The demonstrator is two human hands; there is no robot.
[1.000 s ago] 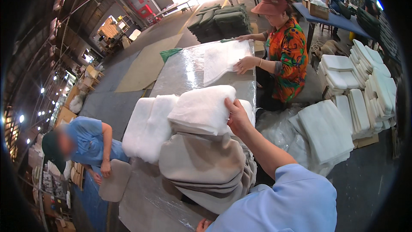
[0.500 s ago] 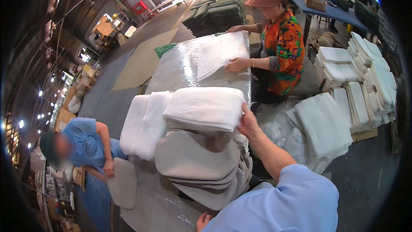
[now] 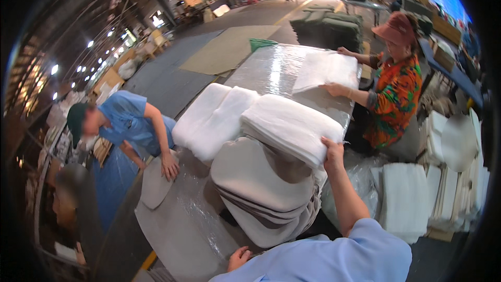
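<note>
Fingers (image 3: 327, 149) gripping white padding stack (image 3: 292, 128), lifted

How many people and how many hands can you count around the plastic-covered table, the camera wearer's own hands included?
Co-workers: 2, one in a blue shirt, one in an orange patterned shirt
Wearer's hands: 2, right hand on the white pad bundle, left hand at the table edge
Co-workers' hands seen: 3
Total hands: 5

White padding bundle (image 3: 292, 128): lifted higher and swung left across the grey cushion stack (image 3: 261, 188). Right hand (image 3: 333, 154): raised with it, gripping its near edge.
</note>
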